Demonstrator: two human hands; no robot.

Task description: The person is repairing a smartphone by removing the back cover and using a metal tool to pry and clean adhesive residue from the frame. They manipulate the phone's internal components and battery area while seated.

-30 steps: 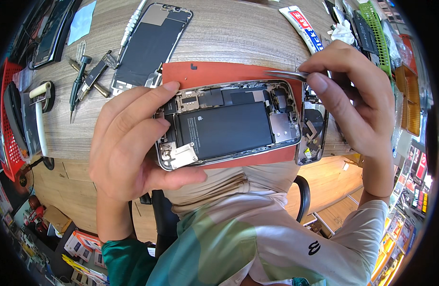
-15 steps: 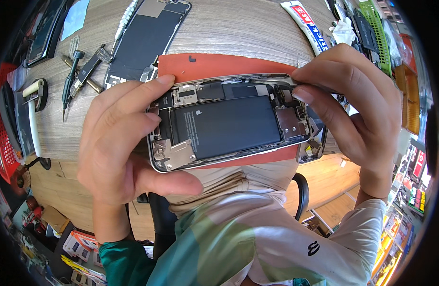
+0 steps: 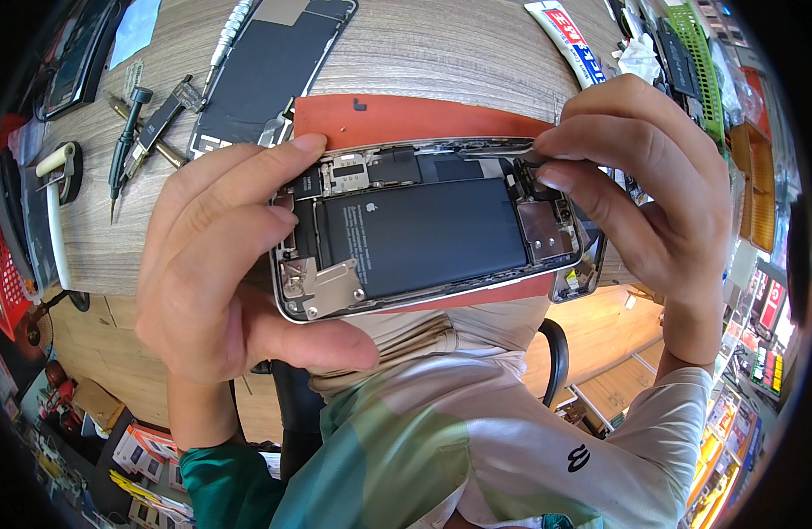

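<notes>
Two bare hands were busy with one opened phone (image 3: 428,225), set over a red mat (image 3: 423,119) at the near edge of the desk (image 3: 441,57); I couldn't tell whether it touched the mat. The left hand (image 3: 212,256) gripped the phone's left end, fingertips on the rim, thumb stretched along the near side. The right hand (image 3: 639,181) had thumb and forefinger pinched on slim metal tweezers (image 3: 503,152), as best I could make out, at the far right corner. A dark screen panel (image 3: 273,79) lay well apart, and a second phone shell (image 3: 575,282) sat partly under the right end. To my eye the step in hand was fine work inside the far rim. The next move seemed to call for a steady left grip and a light touch, keeping metal tips off the black battery (image 3: 432,238).
</notes>
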